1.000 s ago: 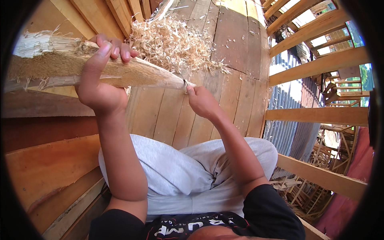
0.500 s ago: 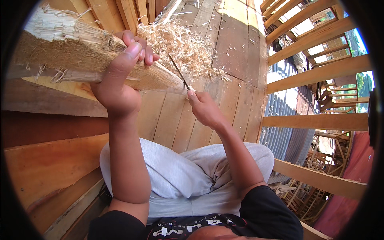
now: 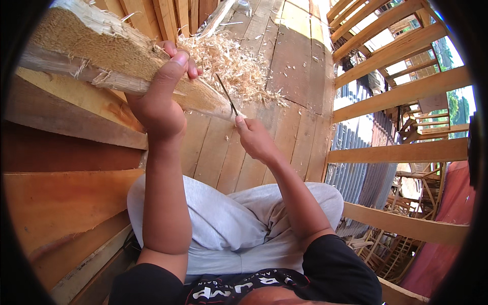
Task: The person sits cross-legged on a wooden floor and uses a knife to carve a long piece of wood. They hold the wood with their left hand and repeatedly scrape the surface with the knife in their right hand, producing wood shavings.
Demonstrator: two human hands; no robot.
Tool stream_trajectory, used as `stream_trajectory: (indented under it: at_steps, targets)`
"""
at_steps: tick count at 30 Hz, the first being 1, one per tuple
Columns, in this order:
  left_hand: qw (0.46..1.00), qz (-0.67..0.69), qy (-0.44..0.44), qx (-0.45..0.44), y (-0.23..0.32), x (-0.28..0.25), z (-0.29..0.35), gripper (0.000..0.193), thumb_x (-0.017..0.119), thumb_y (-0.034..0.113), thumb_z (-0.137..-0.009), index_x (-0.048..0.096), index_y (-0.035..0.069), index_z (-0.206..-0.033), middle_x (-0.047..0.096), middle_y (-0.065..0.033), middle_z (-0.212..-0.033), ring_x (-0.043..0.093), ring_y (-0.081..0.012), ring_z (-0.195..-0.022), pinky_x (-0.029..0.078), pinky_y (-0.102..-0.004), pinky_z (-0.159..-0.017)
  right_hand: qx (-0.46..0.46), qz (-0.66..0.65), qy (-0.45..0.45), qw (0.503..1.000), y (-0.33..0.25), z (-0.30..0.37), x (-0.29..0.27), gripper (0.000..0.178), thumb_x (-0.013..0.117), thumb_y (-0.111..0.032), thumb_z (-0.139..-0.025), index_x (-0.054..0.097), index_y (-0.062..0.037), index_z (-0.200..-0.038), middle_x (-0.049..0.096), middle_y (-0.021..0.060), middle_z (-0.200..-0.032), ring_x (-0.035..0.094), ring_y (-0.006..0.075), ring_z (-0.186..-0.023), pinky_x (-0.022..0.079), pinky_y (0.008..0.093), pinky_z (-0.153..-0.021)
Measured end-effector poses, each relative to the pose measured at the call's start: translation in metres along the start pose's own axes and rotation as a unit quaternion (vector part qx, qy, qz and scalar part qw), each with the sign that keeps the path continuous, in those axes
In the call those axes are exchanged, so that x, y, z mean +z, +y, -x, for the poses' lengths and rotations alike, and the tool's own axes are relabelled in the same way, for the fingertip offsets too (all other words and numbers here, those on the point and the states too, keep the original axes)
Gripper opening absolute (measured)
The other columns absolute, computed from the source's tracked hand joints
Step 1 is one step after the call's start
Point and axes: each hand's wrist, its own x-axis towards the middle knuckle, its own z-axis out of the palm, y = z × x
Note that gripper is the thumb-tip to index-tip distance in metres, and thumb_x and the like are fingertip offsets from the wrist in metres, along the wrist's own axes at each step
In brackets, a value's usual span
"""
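Observation:
A long, rough piece of wood (image 3: pixel 109 51) slants from the upper left down to a pale, tapered end at the middle. My left hand (image 3: pixel 162 96) is closed around it, thumb on top and fingers curled over the far side. My right hand (image 3: pixel 256 140) grips a knife, its handle hidden in the fist. The thin dark knife blade (image 3: pixel 225 90) points up and left, lying against the wood's tapered end. Loose fibres stick out along the wood's edges.
A heap of curled wood shavings (image 3: pixel 229 63) lies on the plank floor (image 3: pixel 213 152) beyond my hands. Stacked boards (image 3: pixel 71 203) stand close on the left. A slatted wooden railing (image 3: pixel 396 152) runs along the right, with corrugated metal sheets (image 3: pixel 356 162) beyond it. My crossed legs (image 3: pixel 229 213) are below.
The wood has tilted and turned slightly, showing more of its lower side. My left hand has shifted a little right and down with it. The knife stays at the tapered end.

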Motion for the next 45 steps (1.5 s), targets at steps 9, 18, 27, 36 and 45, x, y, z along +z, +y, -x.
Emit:
stream_trajectory:
  at_steps: [9,18,27,36,45]
  targets:
    - [0.999,0.006,-0.040,-0.015,0.002,0.000,0.001,0.019,0.061,-0.005,-0.078,0.055,-0.002,-0.096,0.057,-0.0089,-0.087,0.058,-0.0199,-0.067,0.051,-0.0361,-0.065,0.168,-0.028,-0.020,0.985,0.018,-0.006,-0.009,0.052,0.037,-0.043,-0.101,0.048,-0.0013,-0.072,0.047,0.0061,-0.056,0.046,0.0187,-0.045,0.037,0.0390,-0.040]
    - [0.997,-0.068,-0.025,-0.041,0.011,0.002,0.002,0.018,0.058,0.014,-0.081,0.051,0.003,-0.093,0.047,-0.0047,-0.075,0.052,-0.0182,-0.072,0.049,-0.0370,-0.076,-0.002,-0.115,-0.077,0.990,-0.011,-0.001,-0.011,0.052,0.037,-0.044,-0.102,0.045,-0.0038,-0.070,0.040,0.0005,-0.052,0.040,0.0129,-0.048,0.033,0.0343,-0.045]
    - [0.997,-0.007,-0.055,-0.054,0.008,-0.007,-0.001,0.018,0.061,0.010,-0.078,0.054,0.002,-0.092,0.052,-0.0067,-0.072,0.055,-0.0182,-0.068,0.051,-0.0364,-0.073,0.056,-0.223,-0.088,0.969,-0.024,0.017,-0.017,0.037,0.041,-0.039,-0.103,0.046,-0.0100,-0.080,0.047,-0.0019,-0.062,0.036,0.0072,-0.046,0.031,0.0264,-0.040]
    - [0.980,0.012,-0.188,-0.068,0.009,0.011,0.013,0.015,0.060,0.009,-0.079,0.053,0.003,-0.091,0.052,-0.0079,-0.075,0.055,-0.0179,-0.071,0.051,-0.0369,-0.074,0.064,-0.135,0.069,0.986,0.046,-0.014,-0.018,0.038,0.042,-0.031,-0.100,0.062,-0.0007,-0.087,0.058,0.0072,-0.069,0.049,0.0169,-0.051,0.041,0.0355,-0.046]
    - [0.974,0.011,-0.219,-0.065,0.007,0.023,0.025,0.015,0.059,0.008,-0.080,0.052,0.003,-0.092,0.051,-0.0079,-0.076,0.052,-0.0184,-0.071,0.049,-0.0376,-0.076,0.064,-0.162,0.024,0.984,-0.013,0.029,-0.018,0.051,0.032,-0.037,-0.102,0.055,0.0026,-0.082,0.050,0.0071,-0.060,0.049,0.0199,-0.048,0.040,0.0397,-0.043]
